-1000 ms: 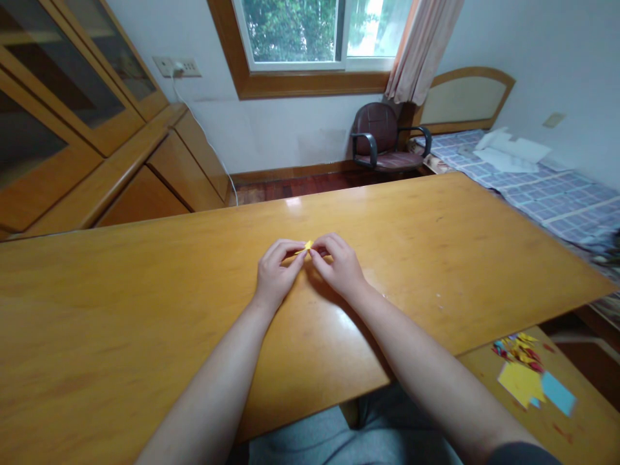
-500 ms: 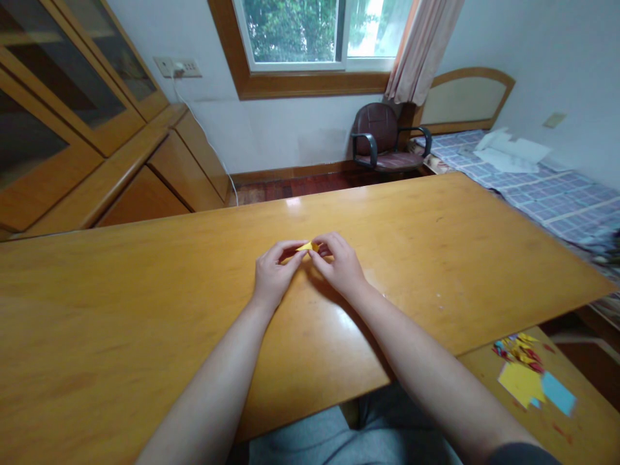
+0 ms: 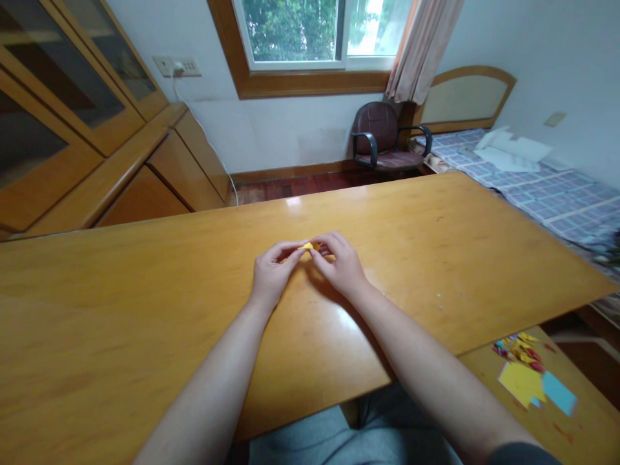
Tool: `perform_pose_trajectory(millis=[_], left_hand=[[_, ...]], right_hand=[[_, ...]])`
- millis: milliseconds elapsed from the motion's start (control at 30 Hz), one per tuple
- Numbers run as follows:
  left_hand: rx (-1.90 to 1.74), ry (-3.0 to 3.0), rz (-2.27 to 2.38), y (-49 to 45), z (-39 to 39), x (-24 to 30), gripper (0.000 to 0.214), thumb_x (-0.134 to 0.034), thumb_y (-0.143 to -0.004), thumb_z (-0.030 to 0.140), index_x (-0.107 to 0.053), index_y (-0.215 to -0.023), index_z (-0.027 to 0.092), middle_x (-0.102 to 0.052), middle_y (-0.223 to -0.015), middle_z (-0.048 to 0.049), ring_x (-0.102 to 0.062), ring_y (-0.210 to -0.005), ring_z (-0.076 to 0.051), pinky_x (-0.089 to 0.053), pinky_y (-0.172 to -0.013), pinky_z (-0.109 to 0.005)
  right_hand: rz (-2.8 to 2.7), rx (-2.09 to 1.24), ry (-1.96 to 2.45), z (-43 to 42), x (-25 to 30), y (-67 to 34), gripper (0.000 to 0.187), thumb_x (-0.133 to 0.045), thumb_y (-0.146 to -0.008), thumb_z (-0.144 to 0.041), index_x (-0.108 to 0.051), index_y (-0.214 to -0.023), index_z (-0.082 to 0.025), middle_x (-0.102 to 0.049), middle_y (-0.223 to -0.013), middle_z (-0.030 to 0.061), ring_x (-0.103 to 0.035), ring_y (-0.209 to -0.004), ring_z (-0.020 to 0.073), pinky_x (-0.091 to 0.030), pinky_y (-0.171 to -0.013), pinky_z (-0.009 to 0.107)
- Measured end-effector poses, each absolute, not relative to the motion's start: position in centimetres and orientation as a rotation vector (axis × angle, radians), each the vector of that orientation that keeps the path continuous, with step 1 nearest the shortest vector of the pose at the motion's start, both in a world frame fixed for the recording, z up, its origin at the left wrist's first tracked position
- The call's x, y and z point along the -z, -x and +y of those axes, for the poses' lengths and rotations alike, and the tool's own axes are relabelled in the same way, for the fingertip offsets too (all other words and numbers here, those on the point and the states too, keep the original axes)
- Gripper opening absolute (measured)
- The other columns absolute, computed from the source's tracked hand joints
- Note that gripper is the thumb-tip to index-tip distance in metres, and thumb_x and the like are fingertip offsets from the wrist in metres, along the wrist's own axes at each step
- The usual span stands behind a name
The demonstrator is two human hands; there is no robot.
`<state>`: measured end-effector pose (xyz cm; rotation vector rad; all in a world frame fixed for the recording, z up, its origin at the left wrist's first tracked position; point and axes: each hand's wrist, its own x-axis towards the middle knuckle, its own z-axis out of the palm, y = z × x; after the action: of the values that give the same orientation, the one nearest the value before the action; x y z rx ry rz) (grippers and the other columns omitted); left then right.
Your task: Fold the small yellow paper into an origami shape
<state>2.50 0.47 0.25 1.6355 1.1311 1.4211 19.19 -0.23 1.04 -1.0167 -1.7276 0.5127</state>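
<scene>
A small folded piece of yellow paper [image 3: 308, 246] is pinched between both my hands over the middle of a long wooden table [image 3: 145, 303]. My left hand [image 3: 272, 271] grips its left side with thumb and fingers closed. My right hand [image 3: 341, 263] holds the right side in the same pinch. Most of the paper is hidden behind my fingers, and only its top edge shows.
A low wooden stool [image 3: 557, 413] at the lower right carries loose yellow and blue paper sheets [image 3: 526, 381] and small coloured scraps. A bed [image 3: 552, 187] runs along the right wall, an office chair [image 3: 382, 139] stands beyond the table, and cabinets [image 3: 72, 129] line the left.
Both hands stay pinched on the yellow paper at the same spot. The fingers have shifted slightly, and the paper's visible tip sits a little lower and flatter than a second ago.
</scene>
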Motion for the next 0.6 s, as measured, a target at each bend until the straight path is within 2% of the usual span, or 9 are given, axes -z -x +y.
perform_pose_trajectory(millis=[233,600], left_hand=[[-1.416,-1.428,1.083,-2.69,0.72,0.12,0.033,-0.076,-0.075,0.036,-0.069,-0.100,0.017,-0.074,-0.104,-0.0087,-0.071,-0.098,-0.022,-0.055,-0.094,-0.038],[-1.413,-1.483,1.064,-2.69,0.53,-0.23,0.029,-0.075,-0.076,0.035,-0.070,-0.099,0.017,-0.074,-0.103,-0.0091,-0.070,-0.096,-0.021,-0.055,-0.092,-0.037]], right_hand=[[-1.706,-0.529,0.996,-0.26,-1.07,-19.25,0.012,-0.058,-0.089,-0.022,-0.063,-0.099,-0.020,-0.059,-0.091,0.0046,-0.060,-0.078,0.0139,-0.055,-0.071,0.026],[-1.687,-0.552,0.987,-0.24,-1.09,-19.35,0.012,-0.057,-0.088,-0.020,-0.063,-0.099,-0.020,-0.059,-0.092,0.0051,-0.060,-0.079,0.0144,-0.054,-0.071,0.027]])
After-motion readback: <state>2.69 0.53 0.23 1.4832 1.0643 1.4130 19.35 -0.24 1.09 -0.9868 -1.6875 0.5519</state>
